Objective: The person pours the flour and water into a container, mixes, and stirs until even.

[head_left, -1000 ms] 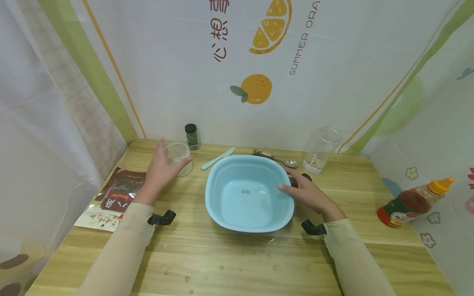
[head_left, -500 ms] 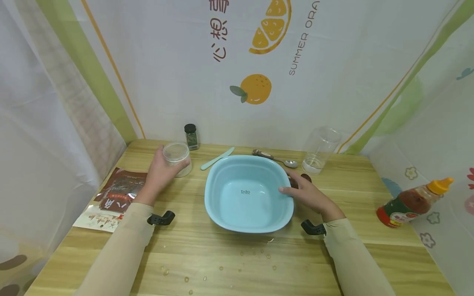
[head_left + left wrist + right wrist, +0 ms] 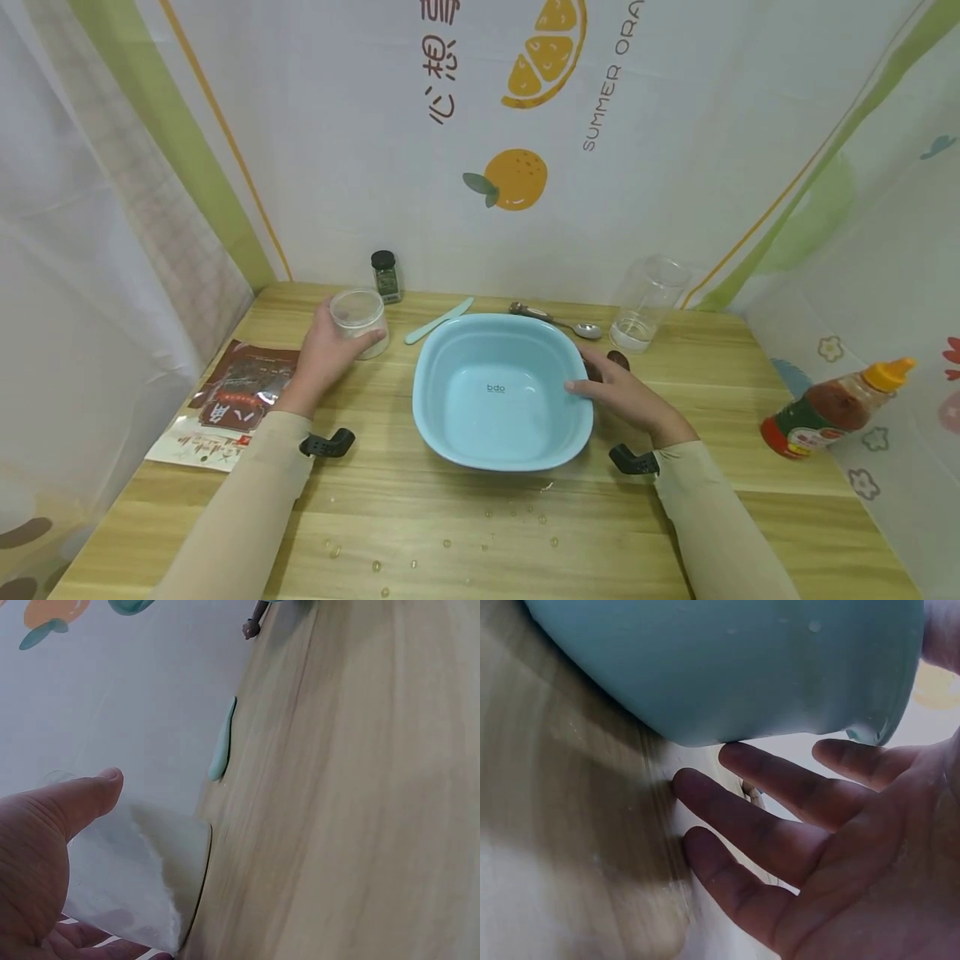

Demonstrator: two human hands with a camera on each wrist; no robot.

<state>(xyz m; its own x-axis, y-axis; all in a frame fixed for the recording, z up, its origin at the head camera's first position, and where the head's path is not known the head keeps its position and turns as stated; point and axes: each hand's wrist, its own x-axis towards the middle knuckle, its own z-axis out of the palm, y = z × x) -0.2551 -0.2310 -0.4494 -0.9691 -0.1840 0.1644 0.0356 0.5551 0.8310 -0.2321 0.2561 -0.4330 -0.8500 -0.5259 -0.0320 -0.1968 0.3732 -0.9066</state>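
Note:
My left hand (image 3: pixel 324 360) grips a short, clear jar (image 3: pixel 360 321) at the left back of the table, with the thumb on its near side. Whitish contents show through the jar wall in the left wrist view; I cannot tell whether it has a lid. The light-blue basin (image 3: pixel 498 417) stands in the middle with nothing inside. My right hand (image 3: pixel 626 393) rests at the basin's right rim, its thumb over the edge. In the right wrist view, the other fingers (image 3: pixel 750 817) are straight and spread beside the basin's outer wall.
Behind stand a black-capped spice bottle (image 3: pixel 386 277), a pale green knife (image 3: pixel 438 321), a spoon (image 3: pixel 558 321) and a tall glass (image 3: pixel 647 304). A brown food packet (image 3: pixel 232 392) lies left; a sauce bottle (image 3: pixel 832 412) stands right. Water drops dot the front of the table.
My left hand has closed in around the clear jar, where a second ago its fingers were spread more loosely about it. The right hand and the basin have stayed in place.

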